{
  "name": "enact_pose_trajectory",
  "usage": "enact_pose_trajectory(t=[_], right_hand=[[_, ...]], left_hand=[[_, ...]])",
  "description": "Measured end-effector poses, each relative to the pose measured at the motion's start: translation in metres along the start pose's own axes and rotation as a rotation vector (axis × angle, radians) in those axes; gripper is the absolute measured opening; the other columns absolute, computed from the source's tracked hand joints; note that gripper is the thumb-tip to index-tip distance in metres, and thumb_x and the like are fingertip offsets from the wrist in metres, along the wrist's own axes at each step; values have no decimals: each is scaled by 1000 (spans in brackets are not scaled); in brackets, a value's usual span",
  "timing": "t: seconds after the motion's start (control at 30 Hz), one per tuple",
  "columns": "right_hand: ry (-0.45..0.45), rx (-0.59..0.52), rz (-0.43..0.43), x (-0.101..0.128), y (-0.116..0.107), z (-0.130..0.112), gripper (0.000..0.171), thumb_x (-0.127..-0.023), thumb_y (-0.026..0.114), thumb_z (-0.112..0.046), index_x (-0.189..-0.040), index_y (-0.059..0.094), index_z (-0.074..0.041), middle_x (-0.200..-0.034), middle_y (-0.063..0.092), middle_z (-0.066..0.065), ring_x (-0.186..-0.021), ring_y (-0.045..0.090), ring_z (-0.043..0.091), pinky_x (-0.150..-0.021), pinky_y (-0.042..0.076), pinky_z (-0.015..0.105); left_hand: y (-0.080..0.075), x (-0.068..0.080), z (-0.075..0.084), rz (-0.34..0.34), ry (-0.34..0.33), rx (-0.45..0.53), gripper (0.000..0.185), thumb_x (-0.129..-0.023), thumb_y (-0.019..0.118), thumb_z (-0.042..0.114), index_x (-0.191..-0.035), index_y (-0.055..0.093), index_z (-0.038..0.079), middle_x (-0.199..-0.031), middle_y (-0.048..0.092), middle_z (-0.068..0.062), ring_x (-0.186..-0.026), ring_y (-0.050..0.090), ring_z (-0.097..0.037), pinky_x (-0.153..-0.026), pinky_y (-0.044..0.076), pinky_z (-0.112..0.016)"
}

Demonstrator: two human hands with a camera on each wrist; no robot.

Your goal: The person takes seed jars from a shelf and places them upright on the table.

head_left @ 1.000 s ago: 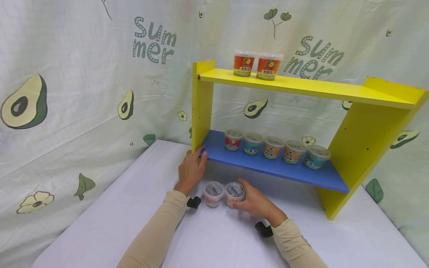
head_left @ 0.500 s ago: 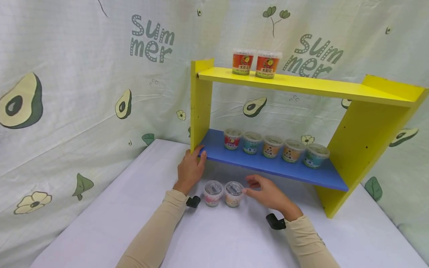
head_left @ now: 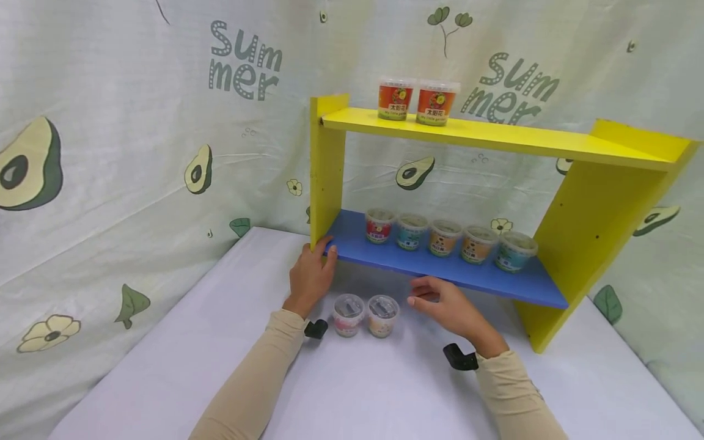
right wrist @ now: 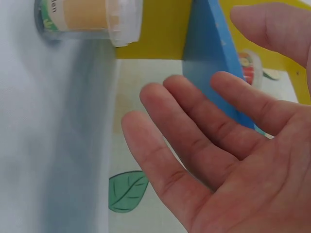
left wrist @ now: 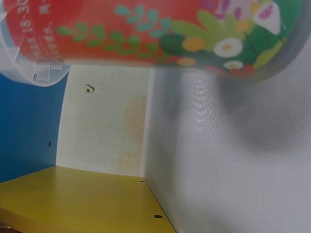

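My left hand grips the front left corner of a yellow and blue shelf unit, thumb at the blue board's front edge. Two lidded plastic cups stand side by side on the table below it: a pink-labelled cup and an orange-labelled cup. The pink one fills the top of the left wrist view, its printed side close to the camera. My right hand hangs in front of the blue board, right of the orange cup, holding nothing. Its fingers are spread and relaxed in the right wrist view.
Several labelled cups stand in a row on the blue board. Two red cups stand on the yellow top board. A printed cloth hangs behind the white table.
My right hand has let go of the orange-labelled cup and moved right, up toward the blue board. The left hand keeps its grip on the shelf corner. The head view has shifted slightly.
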State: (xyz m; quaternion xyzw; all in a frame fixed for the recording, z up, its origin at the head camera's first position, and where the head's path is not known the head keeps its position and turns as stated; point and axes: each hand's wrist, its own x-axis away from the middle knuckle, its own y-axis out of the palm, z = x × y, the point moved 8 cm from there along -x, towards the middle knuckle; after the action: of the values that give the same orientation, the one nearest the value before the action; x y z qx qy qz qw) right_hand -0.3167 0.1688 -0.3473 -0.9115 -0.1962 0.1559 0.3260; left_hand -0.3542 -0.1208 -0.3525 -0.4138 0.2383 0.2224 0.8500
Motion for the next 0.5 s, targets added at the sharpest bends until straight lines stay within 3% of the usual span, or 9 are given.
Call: enact_pose_trajectory(t=[0.17,0.5], right_hand=[[-14,-23,-13,1,-4,-9,49,-97,67,-36,-134,58,-4,-120,66,8,-110,63,25,-88,52,40],[-20,-119,25,4,-19,-22,48,-99,65,-33,-134,56,-1,-122,65,18,-105,67,28,-84,55,39]], left_hand=[[1,-1,-5,17,8,7,49,-105,37,53,-140,57,26,-110,59,-18,-89,64,-34,-68,51,-54],[0,-3,-3,46,28,-3,47,-104,38,52,-139,58,26,-108,59,-19,-86,64,-35,-64,50,-54]])
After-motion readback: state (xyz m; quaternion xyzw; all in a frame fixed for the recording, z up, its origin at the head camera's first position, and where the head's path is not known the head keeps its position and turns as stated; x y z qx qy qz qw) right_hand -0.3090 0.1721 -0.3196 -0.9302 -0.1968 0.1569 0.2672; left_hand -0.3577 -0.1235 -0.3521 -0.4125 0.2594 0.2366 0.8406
